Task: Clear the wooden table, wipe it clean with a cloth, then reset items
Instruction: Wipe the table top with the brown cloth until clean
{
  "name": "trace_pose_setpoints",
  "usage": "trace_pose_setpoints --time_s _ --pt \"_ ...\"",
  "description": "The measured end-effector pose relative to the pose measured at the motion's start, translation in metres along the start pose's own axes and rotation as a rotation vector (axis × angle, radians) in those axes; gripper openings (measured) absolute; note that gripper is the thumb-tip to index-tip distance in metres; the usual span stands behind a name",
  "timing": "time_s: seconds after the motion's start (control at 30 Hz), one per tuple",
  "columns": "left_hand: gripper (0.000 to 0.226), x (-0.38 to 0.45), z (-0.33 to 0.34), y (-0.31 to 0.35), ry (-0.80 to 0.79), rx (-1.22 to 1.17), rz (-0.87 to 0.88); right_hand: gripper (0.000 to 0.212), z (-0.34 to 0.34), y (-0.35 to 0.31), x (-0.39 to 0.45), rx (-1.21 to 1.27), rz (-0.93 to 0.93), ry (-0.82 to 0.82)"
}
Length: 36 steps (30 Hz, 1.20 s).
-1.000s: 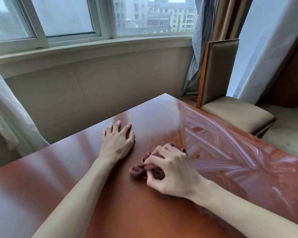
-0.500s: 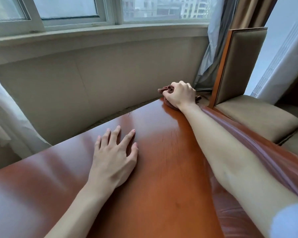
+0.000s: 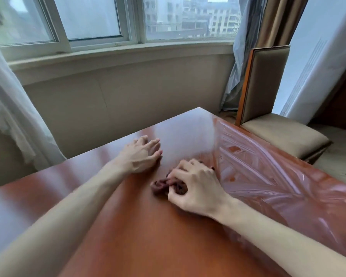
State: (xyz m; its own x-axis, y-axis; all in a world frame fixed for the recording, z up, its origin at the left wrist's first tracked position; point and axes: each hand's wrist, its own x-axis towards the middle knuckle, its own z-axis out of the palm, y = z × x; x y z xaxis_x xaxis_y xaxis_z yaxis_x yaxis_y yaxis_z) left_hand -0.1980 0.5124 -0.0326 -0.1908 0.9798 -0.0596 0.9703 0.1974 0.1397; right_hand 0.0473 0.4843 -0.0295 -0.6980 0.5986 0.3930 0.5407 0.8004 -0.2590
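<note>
A glossy reddish wooden table [image 3: 128, 226] fills the lower view. My right hand [image 3: 194, 188] grips a bunched dark red cloth [image 3: 160, 184] against the tabletop near its middle; most of the cloth is hidden under the fingers. My left hand [image 3: 142, 156] rests on the wood just left of and beyond the cloth, fingers spread and slightly arched. Wet wipe streaks [image 3: 268, 172] cover the right part of the table.
A padded chair [image 3: 272, 124] stands against the table's right far edge. A windowsill and wall [image 3: 118, 92] run behind the table. A sheer curtain [image 3: 12, 108] hangs at the left, drapes [image 3: 254, 47] at the right of the window.
My right hand has pulled the cloth back from the table's far corner to the middle, beside my left hand. The left hand has stayed where it was, its fingers now more arched.
</note>
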Motion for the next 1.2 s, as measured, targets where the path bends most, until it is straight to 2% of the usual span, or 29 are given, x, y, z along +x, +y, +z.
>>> trace_pose_setpoints --time_s 0.1,0.2,0.33,0.43,0.5,0.53,0.6,0.67,0.73,0.8,0.9,0.97,1.0,1.03,1.1,1.2 --pt "0.076 -0.026 -0.008 -0.029 0.029 0.069 0.068 0.030 -0.003 -0.019 -0.032 0.063 -0.126 -0.008" --pt "0.073 -0.051 0.000 -0.054 0.005 0.044 0.064 0.033 0.006 -0.005 -0.001 0.000 -0.082 0.045" --pt "0.071 -0.051 0.009 -0.062 0.045 -0.085 0.051 0.034 0.045 0.068 0.124 -0.119 0.162 0.082" --pt "0.072 -0.052 0.011 -0.061 0.079 -0.086 0.053 0.030 0.065 0.114 0.219 -0.190 0.412 0.151" --pt "0.070 -0.051 0.013 -0.063 0.086 -0.090 0.053 0.032 0.080 0.116 0.262 -0.185 0.539 0.170" --pt "0.070 -0.050 0.012 -0.064 0.091 -0.092 0.052 0.033 0.088 0.103 0.276 -0.170 0.544 0.158" --pt "0.070 -0.048 0.013 -0.064 0.093 -0.088 0.062 0.034 0.102 0.060 0.279 -0.168 0.392 0.099" --pt "0.071 -0.050 0.014 -0.064 0.117 -0.102 0.055 0.030 0.104 0.020 0.248 -0.100 0.174 0.035" --pt "0.072 -0.050 0.015 -0.063 0.117 -0.107 0.060 0.026 0.087 0.025 0.198 0.009 0.000 -0.001" --pt "0.072 -0.050 0.016 -0.065 0.115 -0.105 0.057 0.030 0.067 0.067 0.176 0.002 0.016 -0.018" --pt "0.072 -0.050 0.017 -0.063 0.127 -0.117 0.062 0.038 0.052 0.136 0.208 -0.193 0.292 0.119" --pt "0.072 -0.052 0.016 -0.064 0.126 -0.117 0.059 0.034 0.061 0.143 0.246 -0.175 0.453 0.196" --pt "0.072 -0.052 0.016 -0.063 0.126 -0.120 0.060 0.034 0.070 0.134 0.262 -0.156 0.469 0.203" --pt "0.072 -0.052 0.016 -0.062 0.128 -0.121 0.061 0.035 0.079 0.117 0.275 -0.142 0.469 0.159" --pt "0.072 -0.052 0.014 -0.064 0.122 -0.115 0.058 0.037 0.093 0.072 0.278 -0.126 0.328 0.074" --pt "0.070 -0.050 0.015 -0.064 0.132 -0.106 0.070 0.026 0.080 0.039 0.209 0.011 0.038 -0.016"
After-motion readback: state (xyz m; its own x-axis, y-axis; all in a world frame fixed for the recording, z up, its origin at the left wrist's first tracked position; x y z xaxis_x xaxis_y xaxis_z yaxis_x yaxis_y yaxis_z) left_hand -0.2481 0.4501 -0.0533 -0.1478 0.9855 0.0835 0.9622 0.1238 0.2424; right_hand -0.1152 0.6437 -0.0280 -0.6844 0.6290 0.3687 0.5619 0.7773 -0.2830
